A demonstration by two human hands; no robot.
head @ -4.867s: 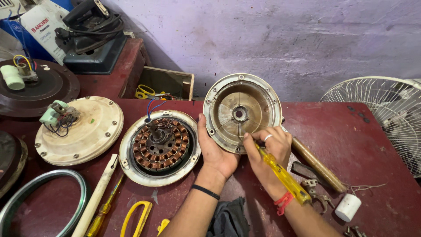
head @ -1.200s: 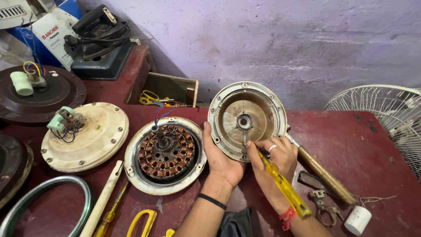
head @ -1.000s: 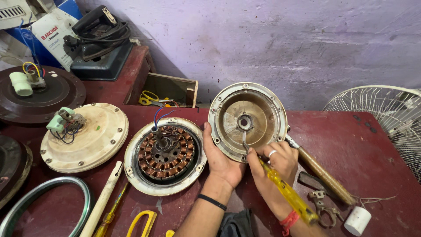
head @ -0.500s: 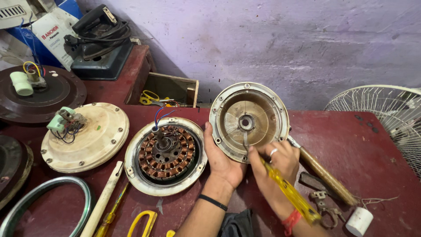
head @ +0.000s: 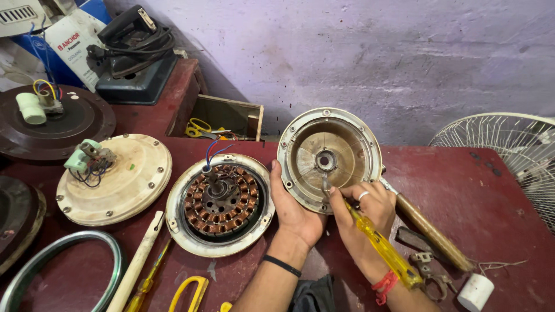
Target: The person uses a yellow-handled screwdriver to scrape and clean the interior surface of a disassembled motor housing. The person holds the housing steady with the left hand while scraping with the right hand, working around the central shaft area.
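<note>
A repair workshop: opened fan motors (head: 220,203), a fan guard (head: 509,156) and tools crowd a worn red workbench (head: 462,190).

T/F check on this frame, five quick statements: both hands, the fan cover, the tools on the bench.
1. The left hand grips the rim of the round metal cover. True.
2. The right hand holds a red-handled hammer. False: it holds a yellow-handled screwdriver.
3. The screwdriver tip is inside the cover, below its centre hub. True.
4. The copper-wound stator lies to the right of the cover. False: it lies to the left.
5. The wire fan guard sits at the bench's left edge. False: right edge.
</note>
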